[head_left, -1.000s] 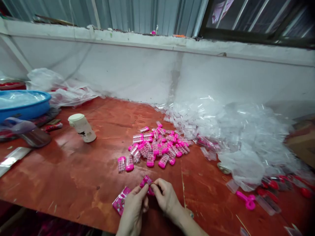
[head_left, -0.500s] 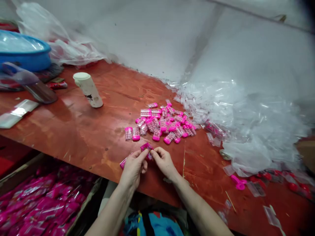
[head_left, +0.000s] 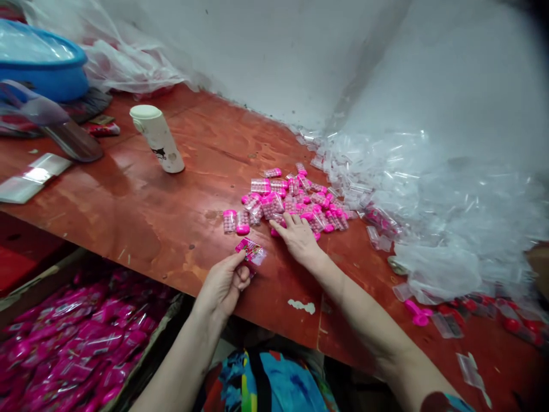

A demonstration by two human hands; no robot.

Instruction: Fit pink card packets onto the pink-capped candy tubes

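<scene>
My left hand [head_left: 222, 284] pinches a small pink printed plastic packet [head_left: 252, 250] between thumb and forefinger, its clear end pointing right. The other fingers are curled under it. My right hand [head_left: 299, 239] rests at the near edge of a pile of small clear containers with pink caps [head_left: 315, 216], which hold pale pink balls. Its fingers and thumb are stretched out and apart, touching the containers; part of the pile is hidden beneath them. Two of these containers [head_left: 236, 222] lie side by side at the pile's left.
A white bottle [head_left: 160, 140] stands on the red table [head_left: 206, 154]. Behind it are a blue basin [head_left: 47, 71] and a lidded jug [head_left: 64, 131]. A heap of clear plastic pieces [head_left: 437, 194] lies at right. Below the table edge, a box holds pink packets [head_left: 81, 343].
My right hand has let go of the packet and moved up and forward to the pile. My left hand keeps the packet, slightly lower and further left. The view has shifted a little.
</scene>
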